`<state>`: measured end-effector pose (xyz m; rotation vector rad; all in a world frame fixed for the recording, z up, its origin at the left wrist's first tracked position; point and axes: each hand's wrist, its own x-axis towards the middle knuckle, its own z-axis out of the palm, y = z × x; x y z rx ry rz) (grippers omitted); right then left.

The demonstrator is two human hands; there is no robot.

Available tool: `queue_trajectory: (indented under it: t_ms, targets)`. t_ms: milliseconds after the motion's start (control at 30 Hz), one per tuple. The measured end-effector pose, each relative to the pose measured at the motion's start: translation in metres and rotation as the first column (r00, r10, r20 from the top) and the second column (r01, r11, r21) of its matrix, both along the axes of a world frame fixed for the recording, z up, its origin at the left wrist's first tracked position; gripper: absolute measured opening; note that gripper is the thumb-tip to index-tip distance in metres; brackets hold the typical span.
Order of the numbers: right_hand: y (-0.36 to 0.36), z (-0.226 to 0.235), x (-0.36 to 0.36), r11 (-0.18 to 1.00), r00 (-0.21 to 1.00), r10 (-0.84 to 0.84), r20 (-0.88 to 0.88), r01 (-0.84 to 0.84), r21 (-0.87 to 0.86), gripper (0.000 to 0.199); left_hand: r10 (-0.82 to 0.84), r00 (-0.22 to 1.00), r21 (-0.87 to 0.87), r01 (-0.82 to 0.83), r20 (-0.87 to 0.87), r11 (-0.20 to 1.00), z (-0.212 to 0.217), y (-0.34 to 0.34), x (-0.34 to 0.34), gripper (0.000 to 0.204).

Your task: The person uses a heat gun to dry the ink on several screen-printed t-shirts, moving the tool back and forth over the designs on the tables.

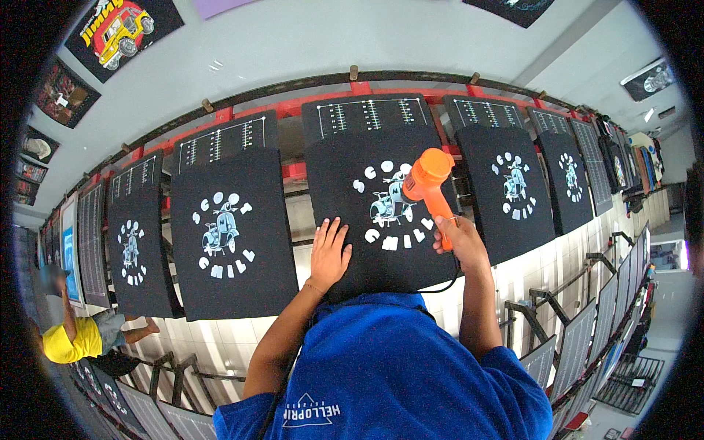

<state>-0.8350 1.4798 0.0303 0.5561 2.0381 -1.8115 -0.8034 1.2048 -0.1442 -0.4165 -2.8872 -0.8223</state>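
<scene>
Grip of the right hand (462,240), closed around the handle of an orange heat gun (433,183), sits right of centre in the frame; the left hand (330,253) lies open at the centre, palm down with fingers spread, its grip holding nothing and its fingers touching the left part of a black tee (341,169); nearest, at the lower middle, is the wearer's blue shirt (418,367); a dark cord (440,288) curves below the right hand toward that shirt; the gun is in front of the middle tee, its nozzle turned left, hiding part of the pale blue scooter print (389,209) ringed by white letters.

Above the tee, at the upper middle, shows its dark board (352,114), marked with white scales; two like tees lie to the left, one near (264,286) and one farther off (150,293); two more lie to the right, one near (502,246) and one beyond it (576,216); behind the boards runs red framing (290,103), then a dark rail (411,75) bending across the top; at the lower left a person in a yellow top (72,341) raises an arm beside a blue panel (70,253); pictures (121,33) hang on the upper-left wall (249,44).
</scene>
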Motion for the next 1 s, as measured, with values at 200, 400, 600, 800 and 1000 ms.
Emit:
queue_trajectory:
  t_ms: [200, 400, 600, 800, 1000]
  targets:
    - [0.011, 0.001, 0.016, 0.999, 1.000, 0.008, 0.030, -0.006, -0.051, 0.029, -0.006, 1.000, 0.000, 0.006, -0.001, 1.000, 0.000, 0.000, 0.001, 0.045]
    - [0.010, -0.004, 0.026, 0.999, 0.999, 0.047, 0.008, -0.047, -0.026, 0.035, 0.019, 1.000, -0.012, -0.019, 0.019, 1.000, 0.003, 0.003, 0.012, 0.045]
    - [0.012, -0.009, 0.028, 0.993, 0.997, 0.066, 0.044, -0.062, -0.104, 0.039, 0.039, 0.998, -0.002, -0.039, 0.043, 0.999, 0.012, 0.008, 0.028, 0.045]
    - [0.014, -0.009, 0.027, 0.968, 0.983, 0.175, 0.065, -0.159, -0.195, 0.030, 0.028, 0.989, -0.021, -0.026, 0.142, 0.999, 0.021, 0.011, 0.052, 0.046]
    - [0.008, -0.011, 0.016, 0.950, 0.969, 0.222, 0.111, -0.189, -0.250, 0.027, 0.007, 0.972, 0.019, -0.011, 0.233, 1.000, 0.033, 0.016, 0.067, 0.031]
